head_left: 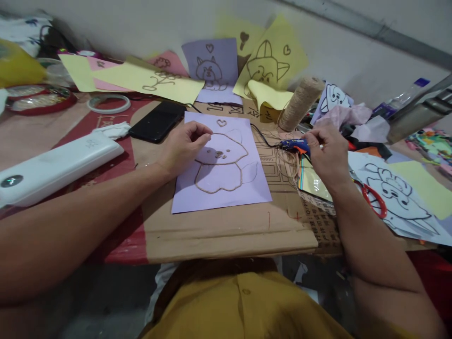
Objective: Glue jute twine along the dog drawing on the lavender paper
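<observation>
A purple sheet (226, 188) lies on the cardboard, bearing an animal outline mostly covered with brown twine and a small heart above it. The ear and tail at its right show only thin drawn lines. My left hand (185, 147) rests over the sheet's upper left part, thumb and index finger pinched at the head outline; what is between the fingertips is too small to make out. To the right of the sheet, my right hand (328, 153) is closed round a blue and orange glue gun (294, 145), its tip pointing left near loose twine.
A black phone (157, 121) and a white device (60, 167) lie at left. A twine spool (300, 104) stands behind the glue gun. Red-handled scissors (374, 200) and drawings lie right. Finished-looking sheets (215, 66) lean on the wall.
</observation>
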{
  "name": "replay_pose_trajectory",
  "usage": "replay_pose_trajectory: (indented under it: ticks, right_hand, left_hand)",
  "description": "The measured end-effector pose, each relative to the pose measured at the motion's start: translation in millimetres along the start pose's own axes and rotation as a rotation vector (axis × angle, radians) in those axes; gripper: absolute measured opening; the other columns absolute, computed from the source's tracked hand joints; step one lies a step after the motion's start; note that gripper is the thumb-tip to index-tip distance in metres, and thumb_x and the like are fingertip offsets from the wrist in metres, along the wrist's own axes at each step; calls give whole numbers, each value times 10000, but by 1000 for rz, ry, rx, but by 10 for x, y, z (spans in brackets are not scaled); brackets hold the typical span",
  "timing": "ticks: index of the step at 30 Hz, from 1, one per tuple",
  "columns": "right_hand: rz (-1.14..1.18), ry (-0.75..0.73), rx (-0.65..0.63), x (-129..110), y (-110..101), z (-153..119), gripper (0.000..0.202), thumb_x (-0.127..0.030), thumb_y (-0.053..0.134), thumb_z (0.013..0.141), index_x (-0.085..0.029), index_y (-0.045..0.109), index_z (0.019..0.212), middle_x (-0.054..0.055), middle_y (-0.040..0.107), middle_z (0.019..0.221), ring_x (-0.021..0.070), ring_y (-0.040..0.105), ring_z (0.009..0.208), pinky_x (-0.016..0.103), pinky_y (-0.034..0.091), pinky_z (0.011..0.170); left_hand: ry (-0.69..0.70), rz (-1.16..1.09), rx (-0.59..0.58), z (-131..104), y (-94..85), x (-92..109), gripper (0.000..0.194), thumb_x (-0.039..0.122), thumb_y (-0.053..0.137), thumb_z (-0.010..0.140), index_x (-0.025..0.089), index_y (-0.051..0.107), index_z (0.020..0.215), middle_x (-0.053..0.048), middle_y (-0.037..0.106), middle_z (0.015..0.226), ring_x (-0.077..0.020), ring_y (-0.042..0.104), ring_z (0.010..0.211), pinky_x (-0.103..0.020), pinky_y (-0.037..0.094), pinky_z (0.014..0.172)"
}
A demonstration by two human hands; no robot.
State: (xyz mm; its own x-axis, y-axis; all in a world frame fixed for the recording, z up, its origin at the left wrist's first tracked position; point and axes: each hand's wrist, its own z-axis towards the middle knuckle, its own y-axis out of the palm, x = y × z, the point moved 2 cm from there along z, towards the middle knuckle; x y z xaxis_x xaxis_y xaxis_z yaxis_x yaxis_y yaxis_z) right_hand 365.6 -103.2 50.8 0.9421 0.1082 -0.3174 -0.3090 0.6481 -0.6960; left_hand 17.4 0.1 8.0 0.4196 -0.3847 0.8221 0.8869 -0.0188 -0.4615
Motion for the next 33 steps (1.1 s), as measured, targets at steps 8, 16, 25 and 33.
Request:
replay_pose_trajectory:
  ticks: [8, 16, 25, 33]
  right_hand:
    - [-71, 80, -274, 65, 49, 29, 96, -281, 705, 842, -215, 745, 785, 50, 682, 774, 201, 567, 713, 364, 442, 691]
    - [-206, -17, -514, -46, 280, -96, 78, -164, 688, 809, -186, 745, 761, 92, 699, 879, 227, 616, 859, 377, 481, 813]
    - [132, 148, -504, -172, 157, -46, 119, -254, 621, 841, -193, 676, 754, 38, 678, 792, 162, 561, 703, 321, 444, 688]
    - [425, 256, -532, -68, 72, -6, 174, -300, 611, 911, -192, 722, 833, 7, 671, 788, 115, 542, 672, 265, 409, 615]
  left_hand:
    - [29, 13, -17, -3, -1, 24, 140, 346, 697, 871, 226, 739, 929, -43, 725, 857, -175, 585, 745, -317, 498, 712]
    - [95, 82, -46, -34, 4, 126, 100, 296, 691, 871, 220, 753, 893, -25, 707, 818, -160, 547, 710, -320, 440, 694]
    - [173, 117, -120, -92, 49, 230, 151, 334, 659, 848, 230, 766, 872, -22, 712, 804, -164, 546, 689, -318, 434, 698]
    - [168, 179, -150, -84, 52, 234, 186, 349, 659, 851, 221, 783, 906, -25, 742, 844, -164, 582, 719, -300, 443, 721]
